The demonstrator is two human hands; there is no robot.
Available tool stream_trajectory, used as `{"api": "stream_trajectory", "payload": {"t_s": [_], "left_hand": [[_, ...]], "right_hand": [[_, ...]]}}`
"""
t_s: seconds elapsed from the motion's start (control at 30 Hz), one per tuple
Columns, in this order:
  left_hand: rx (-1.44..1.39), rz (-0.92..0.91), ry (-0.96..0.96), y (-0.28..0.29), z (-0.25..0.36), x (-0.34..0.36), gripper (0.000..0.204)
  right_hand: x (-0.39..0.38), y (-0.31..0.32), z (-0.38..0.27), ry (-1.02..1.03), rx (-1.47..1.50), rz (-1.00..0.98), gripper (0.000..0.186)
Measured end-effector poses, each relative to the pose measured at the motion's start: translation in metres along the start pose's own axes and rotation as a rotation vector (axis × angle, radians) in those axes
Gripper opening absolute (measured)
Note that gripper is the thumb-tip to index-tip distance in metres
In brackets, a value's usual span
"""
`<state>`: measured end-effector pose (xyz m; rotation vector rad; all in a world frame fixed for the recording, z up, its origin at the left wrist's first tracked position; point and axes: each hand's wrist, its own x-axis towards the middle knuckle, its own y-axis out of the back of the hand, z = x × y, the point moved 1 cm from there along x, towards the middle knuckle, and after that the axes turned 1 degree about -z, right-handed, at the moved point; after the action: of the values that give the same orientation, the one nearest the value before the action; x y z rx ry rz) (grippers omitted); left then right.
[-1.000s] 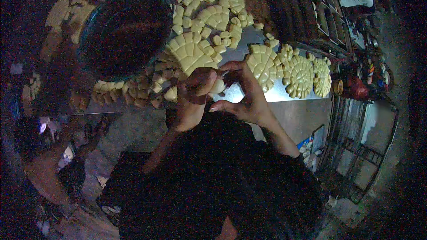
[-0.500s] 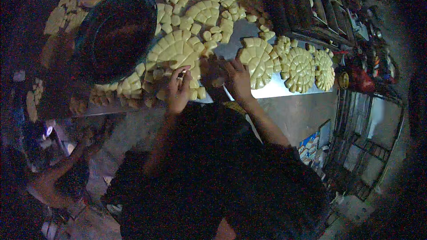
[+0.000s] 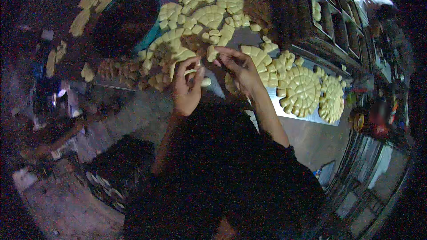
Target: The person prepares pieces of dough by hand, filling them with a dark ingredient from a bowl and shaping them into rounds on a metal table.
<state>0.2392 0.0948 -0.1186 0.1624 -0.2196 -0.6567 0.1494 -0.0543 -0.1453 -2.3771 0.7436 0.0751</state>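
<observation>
My left hand (image 3: 187, 88) is over the near edge of the table, its fingers curled together. Something pale shows between them, too dim to name. My right hand (image 3: 242, 71) pinches a small piece of dough (image 3: 212, 54) between thumb and fingers, just above the table. Behind my left hand lies a fan-shaped cluster of dough pieces (image 3: 167, 46), partly in shadow. Right of my right hand, more dough pieces are laid in round, wheel-like clusters (image 3: 300, 91) close to the table's front edge.
A large dark tub (image 3: 149, 40) with a teal side stands at the left. More dough clusters (image 3: 209, 16) spread toward the back. A dark wooden rack (image 3: 331, 31) with compartments is at the far right. Metal frames (image 3: 362, 169) stand on the floor at the right.
The view has shifted, so the table sits differently. My right hand has lifted and moved toward my left, now showing a dough piece in its fingertips. My left hand stays curled.
</observation>
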Motion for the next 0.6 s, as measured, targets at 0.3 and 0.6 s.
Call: {"api": "stream_trajectory", "payload": {"t_s": [0.3, 0.6], "left_hand": [[0.04, 0.246, -0.054, -0.012, 0.051, -0.016, 0.016], [0.35, 0.225, -0.932, 0.072, 0.016, 0.011, 0.028]], "right_hand": [[-0.041, -0.045, -0.047, 0.399, -0.58, -0.073, 0.028], [-0.018, -0.145, -0.019, 0.163, -0.287, -0.437, 0.045]]}}
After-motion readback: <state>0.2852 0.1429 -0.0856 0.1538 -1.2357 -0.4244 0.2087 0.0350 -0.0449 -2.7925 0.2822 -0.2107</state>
